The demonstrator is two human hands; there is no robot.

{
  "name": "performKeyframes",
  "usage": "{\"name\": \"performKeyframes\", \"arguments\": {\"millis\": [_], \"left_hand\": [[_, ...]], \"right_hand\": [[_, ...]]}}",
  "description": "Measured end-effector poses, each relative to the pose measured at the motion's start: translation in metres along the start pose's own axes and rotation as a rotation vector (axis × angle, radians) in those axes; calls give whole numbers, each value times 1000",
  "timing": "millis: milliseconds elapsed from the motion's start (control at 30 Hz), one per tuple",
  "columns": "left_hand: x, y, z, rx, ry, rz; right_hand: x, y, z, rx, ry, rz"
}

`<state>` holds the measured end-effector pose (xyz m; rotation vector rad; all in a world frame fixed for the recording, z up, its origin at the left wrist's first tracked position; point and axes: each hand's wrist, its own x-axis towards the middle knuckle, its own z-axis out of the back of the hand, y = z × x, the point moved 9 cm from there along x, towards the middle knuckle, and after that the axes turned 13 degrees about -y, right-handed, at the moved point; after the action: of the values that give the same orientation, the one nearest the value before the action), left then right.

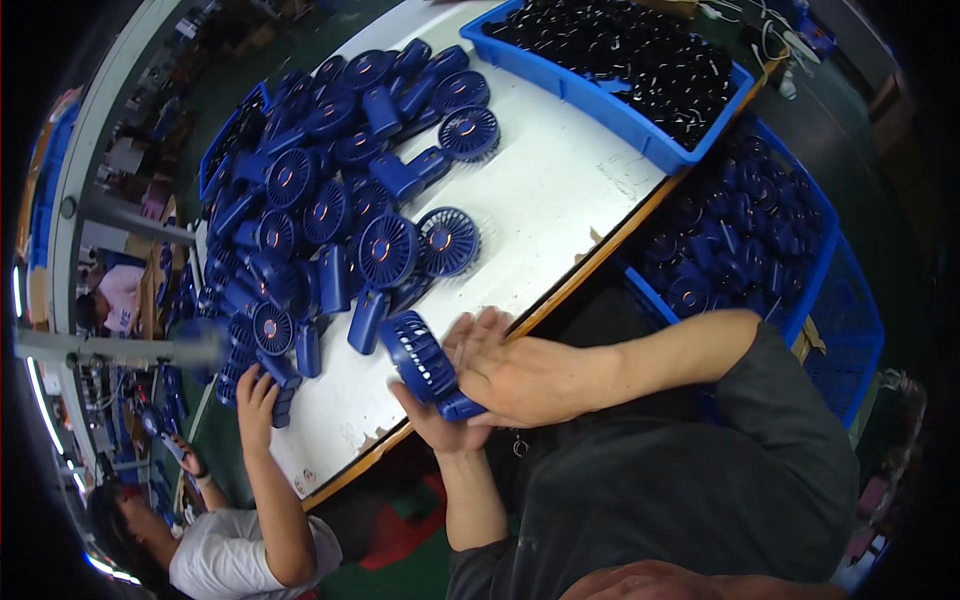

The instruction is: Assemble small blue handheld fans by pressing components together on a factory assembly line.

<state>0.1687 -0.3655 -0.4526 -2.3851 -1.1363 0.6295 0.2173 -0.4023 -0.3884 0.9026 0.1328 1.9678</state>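
The place was a factory floor or workshop that handled goods in bulk. A mound of near-identical blue handheld fans [328, 212] covered much of the white worktable [545, 160], and a blue plastic tray [580, 95] full of small black parts stood at the table's right end. Below the table's front edge, a blue crate [822, 240] held many more blue pieces. Near the table's left end was a co-worker [235, 550] in a white shirt; past that end, a metal post [70, 230] and tube lights [46, 410] showed.

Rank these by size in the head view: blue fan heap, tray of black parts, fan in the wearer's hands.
1. Blue fan heap
2. Tray of black parts
3. Held fan
As pictured, the differences look clear.
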Motion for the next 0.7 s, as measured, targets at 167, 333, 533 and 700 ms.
{"name": "performKeyframes", "arguments": {"millis": [167,333,533,700], "left_hand": [[-7,16,-6,150,50,-30],[-13,-8,-13,152,135,-174],[-20,-13,-6,156,133,-214],[-19,-11,2,165,14,-198]], "right_hand": [[29,-123,104,52,330,4],[5,-343,227,-657,77,-729],[-15,-401,189,-858,206,-685],[-18,-404,196,-938,183,-586]]}}
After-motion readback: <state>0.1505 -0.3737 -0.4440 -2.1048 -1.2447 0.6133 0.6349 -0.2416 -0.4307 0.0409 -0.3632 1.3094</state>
